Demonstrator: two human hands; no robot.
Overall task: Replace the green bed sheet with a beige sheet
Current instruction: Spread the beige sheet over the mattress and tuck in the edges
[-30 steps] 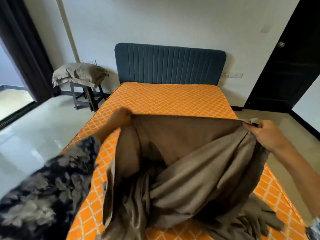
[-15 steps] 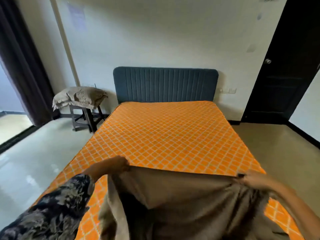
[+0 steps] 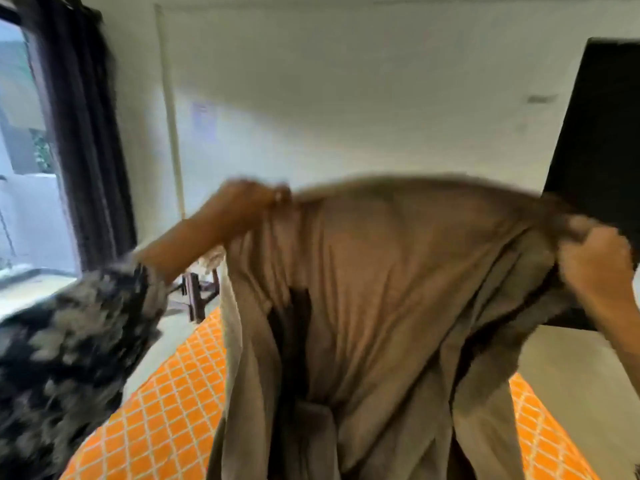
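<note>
Above the orange mattress (image 3: 166, 403), a beige sheet (image 3: 381, 289) is being held high by its top edge, apparently so that it can be shaken out and spread. Its left corner is being gripped by the left hand (image 3: 249, 199), its right corner by the right hand (image 3: 595, 261). No green sheet and no containers are being shown.

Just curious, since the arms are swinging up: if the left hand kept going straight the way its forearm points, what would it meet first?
Likely nothing near: the left hand, gripping the beige sheet, points up and rightwards toward the white wall. Depth is unclear in this blurred view.
</note>
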